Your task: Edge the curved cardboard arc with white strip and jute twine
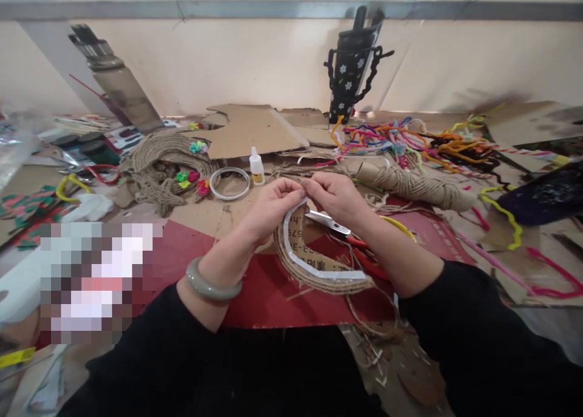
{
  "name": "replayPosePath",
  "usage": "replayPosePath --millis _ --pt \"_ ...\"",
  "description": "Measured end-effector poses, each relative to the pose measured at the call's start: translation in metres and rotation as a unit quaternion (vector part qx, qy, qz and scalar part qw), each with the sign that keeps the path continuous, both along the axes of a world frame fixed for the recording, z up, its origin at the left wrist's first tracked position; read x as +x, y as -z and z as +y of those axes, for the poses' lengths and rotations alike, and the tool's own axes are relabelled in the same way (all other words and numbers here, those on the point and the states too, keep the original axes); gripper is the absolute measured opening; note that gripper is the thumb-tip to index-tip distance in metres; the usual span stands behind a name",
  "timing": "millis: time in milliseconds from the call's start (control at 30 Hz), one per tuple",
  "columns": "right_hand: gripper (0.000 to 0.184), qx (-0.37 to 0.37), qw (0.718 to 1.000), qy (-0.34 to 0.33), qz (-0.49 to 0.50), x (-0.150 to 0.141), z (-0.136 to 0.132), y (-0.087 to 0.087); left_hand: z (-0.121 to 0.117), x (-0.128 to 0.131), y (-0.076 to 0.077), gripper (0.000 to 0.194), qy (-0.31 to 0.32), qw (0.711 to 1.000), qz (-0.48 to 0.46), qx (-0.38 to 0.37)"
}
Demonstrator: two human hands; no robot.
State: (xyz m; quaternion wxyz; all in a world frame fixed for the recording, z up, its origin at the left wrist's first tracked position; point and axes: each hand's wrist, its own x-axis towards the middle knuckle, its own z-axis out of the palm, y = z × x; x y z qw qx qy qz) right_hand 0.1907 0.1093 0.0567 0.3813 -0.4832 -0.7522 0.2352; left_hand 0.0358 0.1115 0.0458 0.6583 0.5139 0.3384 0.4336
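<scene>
Pinching the upper tip of a curved cardboard piece (pixel 314 265), the left hand (pixel 273 207) is steadying it above the tabletop (pixel 255 295) so its twine-wrapped edge stays taut. The right hand (pixel 334 195) is meeting it there, fingers (pixel 314 189) nipping the same end, likely pressing white tape down. Red-handled scissors (pixel 346 232) are lying just beneath, within reach.

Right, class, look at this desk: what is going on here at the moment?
A person's left hand and right hand pinch the top end of a curved cardboard piece, edged with white tape and wrapped outside in jute twine. Red-handled scissors lie just under the right wrist. Behind the hands stand a small glue bottle, a tape ring, a twine-wrapped roll and a heap of coloured pipe cleaners.
</scene>
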Motion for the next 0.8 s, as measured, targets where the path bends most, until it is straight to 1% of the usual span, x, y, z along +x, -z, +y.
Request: replayPosePath --millis 133,233,300,433,633,800 --pt "0.043 -0.027 0.999 0.0 0.037 0.0011 0.0015 0.0062 0.0002 -0.0011 -0.0007 0.029 -0.005 1.0 0.024 0.012" --pt "0.052 -0.066 0.996 -0.02 0.054 0.0049 0.0001 0.0067 -0.0001 -0.0016 -0.001 0.03 -0.004 0.999 0.037 0.016" --pt "0.052 -0.078 0.995 -0.034 0.048 0.007 -0.001 0.0061 -0.0001 -0.0016 -0.0006 0.03 -0.006 0.999 0.04 0.022" --pt "0.043 -0.069 0.995 -0.051 0.046 0.0081 -0.0012 0.0069 0.0008 -0.0017 0.0014 0.031 0.002 0.999 0.037 0.021" --pt "0.041 -0.064 0.993 -0.022 0.101 0.0079 0.0005 0.0082 0.003 -0.0016 0.0039 0.034 0.022 0.999 -0.024 -0.014" --pt "0.049 -0.071 0.991 -0.013 0.113 0.0095 0.0007 0.0069 0.0021 -0.0013 0.002 0.021 -0.019 1.0 0.021 -0.011"
